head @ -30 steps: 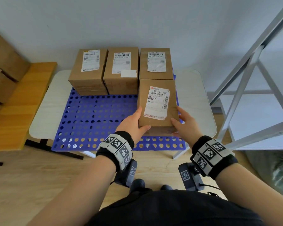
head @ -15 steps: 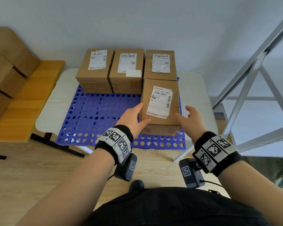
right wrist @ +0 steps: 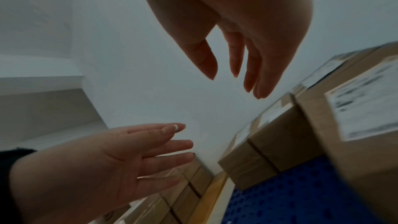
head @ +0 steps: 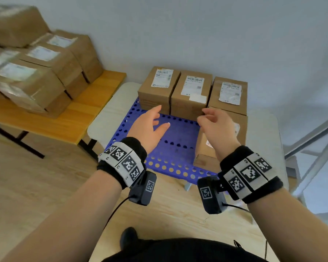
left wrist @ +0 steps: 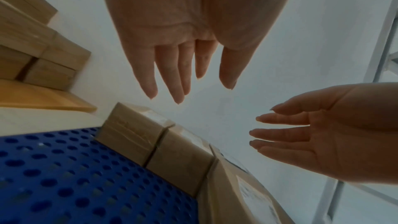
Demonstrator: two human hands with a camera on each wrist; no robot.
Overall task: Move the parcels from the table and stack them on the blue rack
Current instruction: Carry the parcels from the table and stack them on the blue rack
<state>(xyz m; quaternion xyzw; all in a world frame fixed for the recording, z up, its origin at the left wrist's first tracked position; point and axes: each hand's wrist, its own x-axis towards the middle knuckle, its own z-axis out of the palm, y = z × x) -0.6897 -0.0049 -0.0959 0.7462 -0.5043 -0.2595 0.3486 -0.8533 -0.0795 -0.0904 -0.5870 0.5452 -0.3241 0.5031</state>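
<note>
The blue perforated rack [head: 178, 135] lies on a white table [head: 102, 121]. Three labelled cardboard parcels [head: 192, 95] stand in a row along its far edge. A fourth parcel [head: 204, 146] sits in front of the right one, partly hidden by my right hand [head: 214, 123]. My left hand [head: 151, 123] hovers over the bare middle of the rack. Both hands are empty, above the rack and apart from every parcel. The left wrist view shows my left hand's fingers [left wrist: 178, 77] straight, and the right wrist view shows my right hand's fingers [right wrist: 252, 67] relaxed.
Several more labelled parcels [head: 42, 72] are stacked on the wooden table [head: 68, 125] to the left. A grey metal frame [head: 311, 140] stands to the right of the white table. The wall is close behind the parcels.
Both hands have let go of the front right parcel, which stays on the rack. They have lifted and swung left, and my view has turned toward the wooden table.
</note>
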